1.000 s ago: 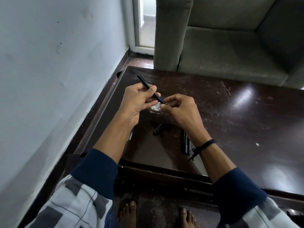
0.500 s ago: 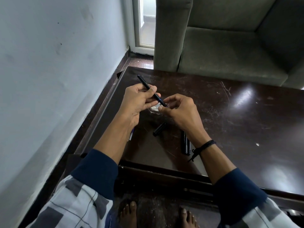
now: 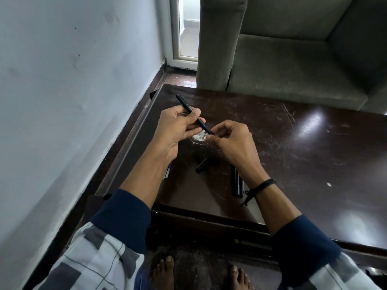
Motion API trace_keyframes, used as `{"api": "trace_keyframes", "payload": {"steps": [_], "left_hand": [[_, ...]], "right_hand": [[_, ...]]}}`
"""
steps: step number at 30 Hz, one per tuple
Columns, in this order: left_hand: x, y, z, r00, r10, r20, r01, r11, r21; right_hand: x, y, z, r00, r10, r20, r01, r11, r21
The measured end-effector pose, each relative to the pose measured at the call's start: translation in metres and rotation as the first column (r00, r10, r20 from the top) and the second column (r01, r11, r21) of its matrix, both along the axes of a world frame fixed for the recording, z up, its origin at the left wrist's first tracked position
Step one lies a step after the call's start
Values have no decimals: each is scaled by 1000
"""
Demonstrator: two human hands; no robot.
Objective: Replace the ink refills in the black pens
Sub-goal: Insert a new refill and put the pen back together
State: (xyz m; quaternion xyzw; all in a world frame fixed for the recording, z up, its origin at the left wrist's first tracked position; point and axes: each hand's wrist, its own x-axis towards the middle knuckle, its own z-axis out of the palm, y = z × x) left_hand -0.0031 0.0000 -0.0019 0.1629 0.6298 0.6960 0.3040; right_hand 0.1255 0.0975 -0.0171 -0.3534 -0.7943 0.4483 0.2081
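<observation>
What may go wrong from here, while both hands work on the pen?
The right hand pinches the lower end of the black pen that the left hand grips; a slip may drop a small part onto the dark table, where it is hard to spot. The loose cap lies below the wrists; a forearm may sweep it toward the near edge.

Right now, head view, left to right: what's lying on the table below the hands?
Lying there: thin white-and-blue sticks poking from under the left forearm → short black cap → pair of black pens by the right wrist → small white speck. Skipped: shiny round patch, overlaps the cap.
</observation>
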Motion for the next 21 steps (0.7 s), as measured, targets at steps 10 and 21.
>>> {"api": "trace_keyframes", "payload": {"steps": [10,21], "left_hand": [[-1,1,-1,1000,0,-1,0,1000,-7],[-1,1,-1,1000,4,-7,-4,1000,-10]], "right_hand": [[-1,-1,1,1000,16,-8,-16,1000,-4],[-2,-1,0,1000,19,-1,-19,1000,0]]}}
